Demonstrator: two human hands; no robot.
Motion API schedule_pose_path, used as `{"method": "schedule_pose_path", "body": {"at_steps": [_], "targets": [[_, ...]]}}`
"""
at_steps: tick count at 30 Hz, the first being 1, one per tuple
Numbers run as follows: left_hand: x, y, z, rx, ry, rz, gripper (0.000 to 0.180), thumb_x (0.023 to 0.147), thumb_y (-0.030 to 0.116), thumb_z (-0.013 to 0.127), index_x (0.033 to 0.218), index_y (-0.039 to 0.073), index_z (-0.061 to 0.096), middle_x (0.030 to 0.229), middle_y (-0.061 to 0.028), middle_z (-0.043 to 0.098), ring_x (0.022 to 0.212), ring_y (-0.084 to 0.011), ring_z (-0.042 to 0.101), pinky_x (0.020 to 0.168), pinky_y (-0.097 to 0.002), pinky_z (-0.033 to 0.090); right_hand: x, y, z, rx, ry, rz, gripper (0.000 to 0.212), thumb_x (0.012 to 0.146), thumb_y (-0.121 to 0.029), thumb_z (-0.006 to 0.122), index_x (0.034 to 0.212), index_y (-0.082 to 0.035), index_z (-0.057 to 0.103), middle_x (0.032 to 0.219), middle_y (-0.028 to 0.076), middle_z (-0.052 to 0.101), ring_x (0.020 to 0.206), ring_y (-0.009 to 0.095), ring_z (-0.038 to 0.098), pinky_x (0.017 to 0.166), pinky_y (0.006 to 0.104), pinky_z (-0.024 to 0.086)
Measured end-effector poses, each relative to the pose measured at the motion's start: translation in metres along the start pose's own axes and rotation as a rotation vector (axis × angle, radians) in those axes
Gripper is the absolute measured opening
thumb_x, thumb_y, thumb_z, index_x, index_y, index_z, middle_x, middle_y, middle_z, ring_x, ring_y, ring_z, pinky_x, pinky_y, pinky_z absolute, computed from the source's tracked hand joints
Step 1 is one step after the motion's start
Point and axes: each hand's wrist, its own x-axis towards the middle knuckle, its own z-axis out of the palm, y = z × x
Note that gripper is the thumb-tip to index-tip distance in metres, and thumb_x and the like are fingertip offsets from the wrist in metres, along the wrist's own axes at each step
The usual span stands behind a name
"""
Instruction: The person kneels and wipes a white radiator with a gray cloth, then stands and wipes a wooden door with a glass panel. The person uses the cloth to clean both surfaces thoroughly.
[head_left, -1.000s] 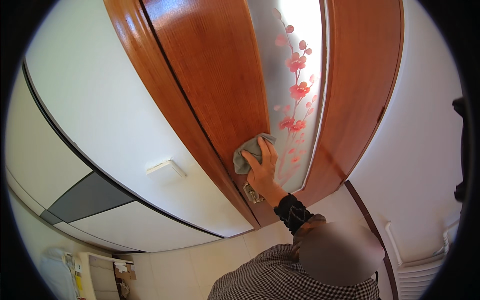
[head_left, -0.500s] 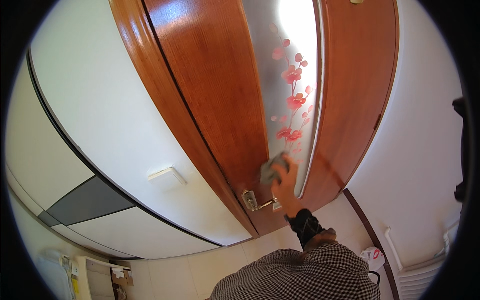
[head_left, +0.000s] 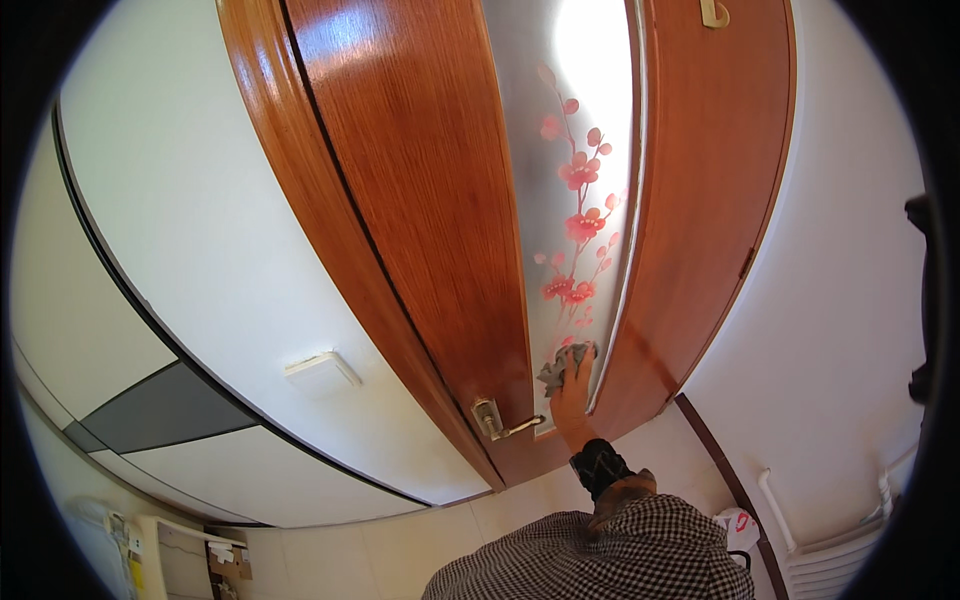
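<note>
My right hand (head_left: 571, 396) is closed on a grey cloth (head_left: 553, 376). It presses the crumpled cloth to the lower part of a frosted glass panel (head_left: 530, 190) in a brown wooden door (head_left: 420, 190). Pink blossoms (head_left: 584, 224) on a thin branch decorate the glass above my fingers. To the left of the hand and slightly lower is the metal door handle (head_left: 517, 428), which the hand does not touch. A dark band (head_left: 600, 468) circles my wrist below a checkered sleeve. My left hand is out of view.
A white switch plate (head_left: 323, 371) is on the wall left of the door frame. A hook (head_left: 714, 14) hangs high on the door. At lower right are a white plastic bag (head_left: 738, 526) and white pipes (head_left: 777, 508). A pale shelf unit (head_left: 150, 555) stands at lower left.
My right hand has moved down the glass with the cloth, from beside its left edge to nearer the middle. The view has shifted slightly.
</note>
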Motion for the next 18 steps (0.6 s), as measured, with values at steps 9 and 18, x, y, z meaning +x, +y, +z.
{"method": "schedule_pose_path", "body": {"at_steps": [9,18], "targets": [[0.007,0.014,-0.004,0.044,-0.034,0.014,0.031,0.095,0.032,0.053,0.088,0.006,0.068,0.088,-0.0152,0.068,0.083,-0.0349,0.063,0.075,-0.0511,0.050,0.194,-0.036,-0.041,-0.114,0.209,-0.267,0.064,0.078,0.013,0.051,0.142,0.005,0.053,0.159,0.033,0.033,0.147,0.054,0.032,0.119,0.0595,0.028],[0.007,0.019,0.006,0.026,-0.023,0.011,0.031,0.095,0.032,0.053,0.088,0.006,0.067,0.089,-0.0152,0.068,0.083,-0.0348,0.062,0.076,-0.0510,0.049,0.077,-0.010,-0.016,-0.140,0.151,-0.087,0.068,0.079,0.009,0.058,0.146,0.005,0.049,0.159,0.036,0.031,0.147,0.056,0.030,0.117,0.0612,0.029]]}}
